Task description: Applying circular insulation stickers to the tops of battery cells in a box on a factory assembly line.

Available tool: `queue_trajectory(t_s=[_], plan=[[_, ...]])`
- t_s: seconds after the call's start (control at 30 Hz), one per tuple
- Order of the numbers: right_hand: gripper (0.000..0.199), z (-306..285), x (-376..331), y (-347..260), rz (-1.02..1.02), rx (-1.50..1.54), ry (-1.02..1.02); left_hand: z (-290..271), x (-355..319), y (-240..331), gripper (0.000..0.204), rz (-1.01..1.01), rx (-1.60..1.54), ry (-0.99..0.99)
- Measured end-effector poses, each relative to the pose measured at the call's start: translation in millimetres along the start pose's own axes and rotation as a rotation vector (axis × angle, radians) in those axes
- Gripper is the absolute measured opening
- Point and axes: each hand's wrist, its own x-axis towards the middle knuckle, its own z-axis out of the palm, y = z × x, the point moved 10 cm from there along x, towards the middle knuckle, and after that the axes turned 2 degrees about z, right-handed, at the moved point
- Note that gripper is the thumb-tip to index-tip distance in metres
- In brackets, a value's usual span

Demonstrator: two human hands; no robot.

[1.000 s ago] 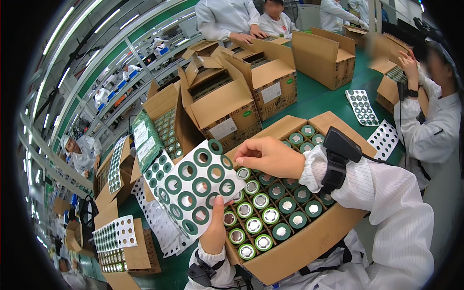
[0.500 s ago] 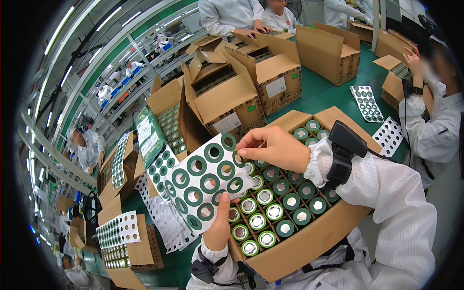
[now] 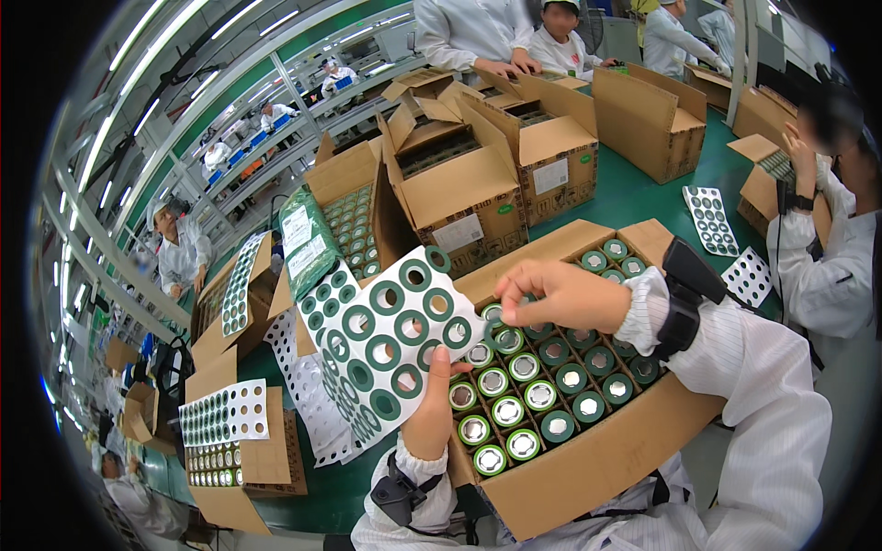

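Observation:
My left hand (image 3: 429, 415) grips a white sheet of dark green ring stickers (image 3: 396, 323) by its lower right edge, thumb on top. The sheet is tilted over the left side of an open cardboard box (image 3: 597, 459). Above that box, my right hand (image 3: 565, 296) is closed in a pinch, with a green ring sticker (image 3: 525, 299) mostly hidden by its fingers. Cylindrical battery cells (image 3: 506, 410) stand upright in the box between cardboard dividers. Several on the left show bright green rims; others further right bear dark green rings.
Open cartons (image 3: 459, 197) stand behind the box. A green-wrapped pack (image 3: 308, 241) and punched white sheets (image 3: 308, 390) lie to the left, near a smaller box of cells (image 3: 214, 464). More sticker sheets (image 3: 709, 220) lie right, beside a co-worker (image 3: 822, 230).
My right hand has drawn away from the sheet to the right, taking a ring from its right edge. The left hand still holds the sheet. The whole view has shifted slightly.

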Motion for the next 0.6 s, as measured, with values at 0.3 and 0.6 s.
queue_trajectory(t_s=[0.3, 0.6], plan=[[0.018, 25, -33, 11, 0.01, -0.31, -0.254, -1, 3, 0, 0.018, 0.032, 0.015, -0.035], [0.018, 26, -36, 12, -0.07, -0.365, -0.23, 3, 3, 1, 0.02, 0.034, 0.021, -0.032]])
